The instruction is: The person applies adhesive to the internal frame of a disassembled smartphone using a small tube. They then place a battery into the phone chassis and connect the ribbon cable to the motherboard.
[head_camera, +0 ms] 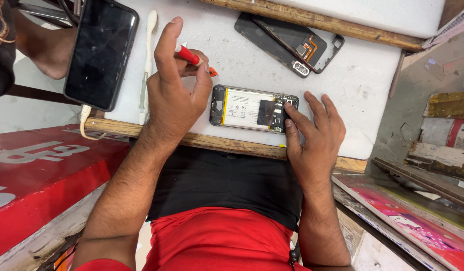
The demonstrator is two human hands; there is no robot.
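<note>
— What's the biggest thing in view?

— The white work surface (232, 55), a foam-like sheet on a wooden board (212, 142) whose edge runs along the near side. The person sits against it, lap in red and black below.

— And on it?

— At the top left lies a black smartphone (100, 52), screen dark, partly over the sheet's edge. At the top middle rests a detached black phone back cover (287, 42), tilted, with an orange flex strip showing inside. Just beside the dark smartphone lies a slim white tool (146, 55), lengthwise.

— Where's the piece being worked on?

— The opened phone (253, 108) lies flat near the front edge, between the two hands, its white battery and dark circuit board exposed.

— The hands?

— The right hand (314, 133) rests on the sheet, fingers slightly spread, with the index fingertip and thumb touching the phone's right end. The left hand (174, 93) is raised just left of the phone, fingers curled together and clamped on a red-handled screwdriver (191, 56); its orange tip points towards the phone's upper left corner, not touching it.

— Anything else?

— Someone else's bare foot (43, 47) shows at the far left, beside the dark smartphone.
</note>
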